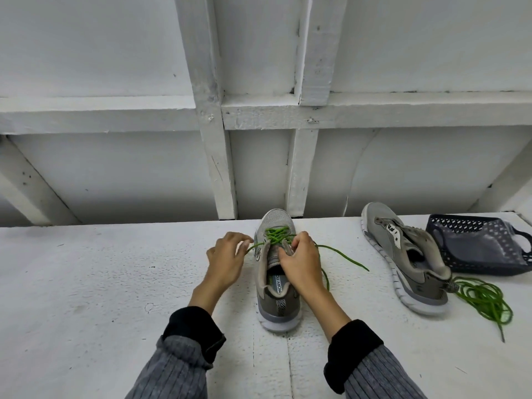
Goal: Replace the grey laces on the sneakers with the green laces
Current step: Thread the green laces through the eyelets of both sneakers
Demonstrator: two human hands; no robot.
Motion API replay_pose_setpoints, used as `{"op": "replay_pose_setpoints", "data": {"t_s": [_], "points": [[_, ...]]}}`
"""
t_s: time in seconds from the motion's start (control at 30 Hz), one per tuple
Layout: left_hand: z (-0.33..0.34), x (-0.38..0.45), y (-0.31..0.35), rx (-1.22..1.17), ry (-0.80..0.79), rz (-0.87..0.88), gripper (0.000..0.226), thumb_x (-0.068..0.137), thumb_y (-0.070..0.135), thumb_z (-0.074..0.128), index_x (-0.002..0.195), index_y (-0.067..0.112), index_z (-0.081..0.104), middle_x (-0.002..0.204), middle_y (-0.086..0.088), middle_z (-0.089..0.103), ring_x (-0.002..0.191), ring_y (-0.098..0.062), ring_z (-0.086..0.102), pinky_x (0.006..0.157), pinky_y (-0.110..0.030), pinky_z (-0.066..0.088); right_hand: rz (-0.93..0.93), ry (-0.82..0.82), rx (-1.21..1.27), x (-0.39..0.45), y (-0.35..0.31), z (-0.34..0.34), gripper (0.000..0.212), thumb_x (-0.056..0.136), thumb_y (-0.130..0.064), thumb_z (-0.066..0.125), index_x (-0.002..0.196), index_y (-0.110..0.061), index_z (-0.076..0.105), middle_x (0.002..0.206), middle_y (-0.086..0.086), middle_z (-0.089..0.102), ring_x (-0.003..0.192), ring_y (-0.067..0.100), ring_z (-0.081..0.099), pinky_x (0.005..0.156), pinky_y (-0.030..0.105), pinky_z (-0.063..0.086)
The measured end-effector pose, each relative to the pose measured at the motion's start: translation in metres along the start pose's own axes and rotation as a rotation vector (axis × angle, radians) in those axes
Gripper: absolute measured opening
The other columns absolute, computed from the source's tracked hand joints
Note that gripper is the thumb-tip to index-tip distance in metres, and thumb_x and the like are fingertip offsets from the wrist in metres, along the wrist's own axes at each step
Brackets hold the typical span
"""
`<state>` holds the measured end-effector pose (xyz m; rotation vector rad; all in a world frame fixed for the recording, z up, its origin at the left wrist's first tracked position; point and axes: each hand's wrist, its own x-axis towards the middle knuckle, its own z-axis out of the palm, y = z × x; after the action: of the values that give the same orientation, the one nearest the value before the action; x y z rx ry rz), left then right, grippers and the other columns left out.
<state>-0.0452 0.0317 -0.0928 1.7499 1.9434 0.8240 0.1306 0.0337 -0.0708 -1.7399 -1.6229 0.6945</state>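
Nearest the camera, two ribbed grey sleeves with black cuffs reached over the white table (86, 283). Between them stood the grey sneaker (277, 306), heel toward the person, upright on its sole. The right hand (300, 262) curled over the tongue and upper eyelets, seemingly gripping the shoe's throat, though what its fingertips held was hidden. The left hand (226, 256) pinched one end of the green lace (276, 236), which already crossed the lower eyelets; its other end trailed right across the table.

The lace looked thin, soft and limp, so it would likely buckle if pushed from far back; taking it close to the stiff tip should make threading easier. The sneaker seemed light and apt to slide, so steadying it by the eyelet stays made sense.

Farther right lay the second sneaker (403, 260) on its side, unlaced, with a coiled green lace (483, 298) by its heel. Beyond it sat a dark plastic basket (449, 226).
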Motion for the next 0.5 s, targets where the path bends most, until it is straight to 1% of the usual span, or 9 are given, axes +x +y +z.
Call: {"op": "replay_pose_setpoints", "data": {"t_s": [0.1,0.17,0.23,0.3,0.37,0.4,0.43,0.47,0.5], "points": [[0.009,-0.005,0.016,0.022,-0.017,0.024,0.016,0.098,0.045,0.046,0.094,0.039,0.059,0.106,0.02,0.057,0.107,-0.005,0.041,0.099,-0.039,0.018,0.011,0.037,0.074,-0.003,0.006,0.0,0.024,0.08,-0.023,0.066,0.086,-0.015,0.045,0.091,0.001,0.053,0.083,0.02,0.049,0.067,0.031,0.036],[0.01,-0.005,0.018,-0.056,-0.021,-0.005,0.016,0.096,0.044,0.052,0.084,0.037,0.058,0.096,0.019,0.062,0.1,-0.004,0.049,0.095,-0.038,0.024,0.015,0.063,0.088,-0.003,0.008,0.001,0.023,0.079,-0.023,0.067,0.085,-0.015,0.046,0.088,0.001,0.054,0.081,0.021,0.05,0.065,0.03,0.036],[0.01,-0.003,0.018,-0.397,-0.034,-0.062,0.017,0.095,0.036,0.058,0.081,0.028,0.064,0.09,0.013,0.068,0.091,-0.004,0.059,0.089,-0.036,0.037,0.013,0.082,0.09,-0.004,0.009,0.002,0.022,0.079,-0.023,0.067,0.084,-0.016,0.046,0.086,0.0,0.054,0.08,0.021,0.05,0.065,0.03,0.036],[0.008,-0.004,0.025,-0.739,-0.01,-0.148,0.02,0.098,0.023,0.055,0.084,0.011,0.064,0.093,0.004,0.071,0.088,-0.003,0.064,0.082,-0.029,0.042,0.014,0.087,0.092,-0.004,0.009,0.004,0.021,0.079,-0.022,0.067,0.084,-0.016,0.047,0.086,-0.001,0.053,0.081,0.021,0.051,0.064,0.031,0.039],[0.001,-0.001,0.026,-1.086,0.075,-0.302,0.022,0.102,0.022,0.046,0.086,0.01,0.056,0.099,0.002,0.073,0.095,-0.006,0.067,0.079,-0.029,0.044,0.011,0.092,0.097,-0.004,0.01,0.004,0.021,0.08,-0.022,0.067,0.084,-0.016,0.047,0.085,-0.002,0.052,0.079,0.02,0.051,0.063,0.031,0.041],[-0.005,0.0,0.025,-1.275,0.138,-0.384,0.022,0.104,0.022,0.041,0.086,0.013,0.051,0.098,0.0,0.073,0.096,-0.012,0.068,0.08,-0.031,0.047,0.013,0.096,0.1,-0.004,0.01,0.004,0.021,0.08,-0.021,0.067,0.084,-0.016,0.047,0.084,-0.002,0.052,0.079,0.02,0.051,0.063,0.031,0.041],[-0.012,0.003,0.023,-1.429,0.22,-0.452,0.022,0.104,0.021,0.039,0.086,0.014,0.048,0.092,-0.002,0.07,0.089,-0.015,0.067,0.081,-0.034,0.05,0.015,0.1,0.104,-0.004,0.01,0.004,0.021,0.08,-0.021,0.067,0.084,-0.016,0.047,0.085,-0.002,0.052,0.078,0.02,0.05,0.062,0.031,0.039],[-0.02,0.005,0.02,-1.491,0.317,-0.493,0.022,0.105,0.021,0.039,0.086,0.014,0.047,0.084,-0.002,0.064,0.078,-0.015,0.063,0.076,-0.033,0.052,0.02,0.104,0.108,-0.004,0.01,0.004,0.021,0.08,-0.021,0.067,0.084,-0.016,0.047,0.085,-0.002,0.052,0.078,0.02,0.05,0.062,0.03,0.038],[-0.026,0.006,0.017,-1.416,0.404,-0.513,0.022,0.104,0.023,0.04,0.086,0.014,0.046,0.077,-0.001,0.056,0.067,-0.013,0.054,0.068,-0.029,0.051,0.026,0.11,0.111,-0.005,0.01,0.005,0.02,0.079,-0.021,0.066,0.084,-0.015,0.048,0.085,-0.001,0.053,0.078,0.02,0.05,0.062,0.03,0.036]]}}
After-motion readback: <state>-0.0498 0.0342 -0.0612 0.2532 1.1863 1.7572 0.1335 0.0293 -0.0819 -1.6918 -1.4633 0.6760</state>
